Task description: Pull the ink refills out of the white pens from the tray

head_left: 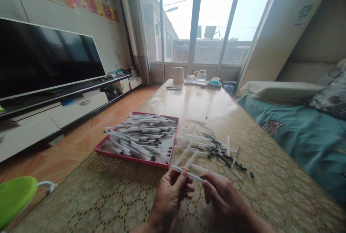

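Pen (193, 177), held aslant over the table (129, 204) | left hand (171, 191) pinching its middle, right hand (223, 191) pinching its end | light grip, straight alignment seem best | loose parts (228, 145) just beyond; filled tray (132, 159), left

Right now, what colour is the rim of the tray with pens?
Pinkish red: the tray's rim shows best in the head view.

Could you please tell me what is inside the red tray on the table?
Many slim white pens lie heaped in the red tray, some with visible black ends. Its pale bottom shows at the right; whatever lies beneath the heap is covered.
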Available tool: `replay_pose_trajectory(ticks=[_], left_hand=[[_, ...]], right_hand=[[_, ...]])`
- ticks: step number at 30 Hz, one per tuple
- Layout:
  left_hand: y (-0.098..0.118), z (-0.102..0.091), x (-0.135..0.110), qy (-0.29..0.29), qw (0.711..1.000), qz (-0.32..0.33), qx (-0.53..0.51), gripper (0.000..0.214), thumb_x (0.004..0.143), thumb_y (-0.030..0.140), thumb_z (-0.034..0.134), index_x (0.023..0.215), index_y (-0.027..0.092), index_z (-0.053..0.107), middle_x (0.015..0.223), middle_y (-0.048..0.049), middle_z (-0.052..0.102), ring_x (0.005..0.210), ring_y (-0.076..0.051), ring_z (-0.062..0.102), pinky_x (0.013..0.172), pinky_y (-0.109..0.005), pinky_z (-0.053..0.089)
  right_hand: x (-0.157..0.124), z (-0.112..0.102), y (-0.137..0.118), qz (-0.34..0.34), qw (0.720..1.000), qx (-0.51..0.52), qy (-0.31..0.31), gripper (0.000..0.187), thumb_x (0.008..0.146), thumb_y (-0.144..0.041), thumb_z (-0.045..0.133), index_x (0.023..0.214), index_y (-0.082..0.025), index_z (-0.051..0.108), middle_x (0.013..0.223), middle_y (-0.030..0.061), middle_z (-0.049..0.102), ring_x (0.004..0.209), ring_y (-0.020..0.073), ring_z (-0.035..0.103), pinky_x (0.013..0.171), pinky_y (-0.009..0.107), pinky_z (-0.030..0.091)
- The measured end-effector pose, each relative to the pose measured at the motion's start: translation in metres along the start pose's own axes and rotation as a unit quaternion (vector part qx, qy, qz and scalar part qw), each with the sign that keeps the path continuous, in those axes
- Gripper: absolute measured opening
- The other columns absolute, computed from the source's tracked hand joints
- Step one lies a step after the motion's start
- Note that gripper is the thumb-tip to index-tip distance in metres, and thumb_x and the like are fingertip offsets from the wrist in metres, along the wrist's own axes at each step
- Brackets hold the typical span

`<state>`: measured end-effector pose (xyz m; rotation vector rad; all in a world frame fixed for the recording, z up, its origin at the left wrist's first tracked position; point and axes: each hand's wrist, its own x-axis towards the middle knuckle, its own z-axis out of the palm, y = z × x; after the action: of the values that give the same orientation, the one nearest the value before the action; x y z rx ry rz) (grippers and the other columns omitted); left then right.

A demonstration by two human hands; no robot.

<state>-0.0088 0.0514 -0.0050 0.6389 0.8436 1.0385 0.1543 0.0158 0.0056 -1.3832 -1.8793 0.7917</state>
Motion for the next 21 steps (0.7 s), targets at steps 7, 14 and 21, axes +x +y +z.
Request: replay_pose_trajectory(ticks=[7, 14, 21], left_hand=[[0.005, -0.002, 0.005, 0.044, 0.999, 0.017, -0.023, 0.037, 0.058, 0.036, 0.078, 0.079, 0.012, 0.058, 0.058, -0.0006, 0.065, 0.047, -0.009, 0.058, 0.045, -0.017, 0.047], [0.003, -0.004, 0.006, 0.049, 0.999, 0.016, -0.009, 0.031, 0.064, 0.034, 0.075, 0.078, 0.013, 0.057, 0.058, -0.0006, 0.065, 0.048, -0.009, 0.059, 0.046, -0.017, 0.048], [0.002, -0.003, 0.008, 0.045, 0.999, 0.015, -0.014, 0.034, 0.062, 0.035, 0.076, 0.077, 0.012, 0.056, 0.057, -0.0009, 0.066, 0.047, -0.009, 0.059, 0.045, -0.017, 0.048]], right_hand=[[-0.001, -0.004, 0.016, 0.112, 0.985, 0.129, 0.010, 0.047, 0.087, -0.056, 0.033, 0.070, -0.016, 0.052, 0.051, -0.0041, 0.044, 0.045, 0.0088, 0.040, 0.042, 0.018, 0.031], [0.000, -0.009, 0.011, 0.086, 0.994, 0.066, 0.020, 0.037, 0.086, -0.048, 0.041, 0.068, -0.018, 0.051, 0.056, -0.0022, 0.052, 0.049, 0.0101, 0.046, 0.046, 0.020, 0.037], [0.000, -0.008, 0.010, 0.067, 0.996, 0.019, 0.047, 0.038, 0.089, -0.044, 0.036, 0.069, -0.018, 0.054, 0.057, -0.0006, 0.058, 0.050, 0.0116, 0.053, 0.051, 0.022, 0.041]])
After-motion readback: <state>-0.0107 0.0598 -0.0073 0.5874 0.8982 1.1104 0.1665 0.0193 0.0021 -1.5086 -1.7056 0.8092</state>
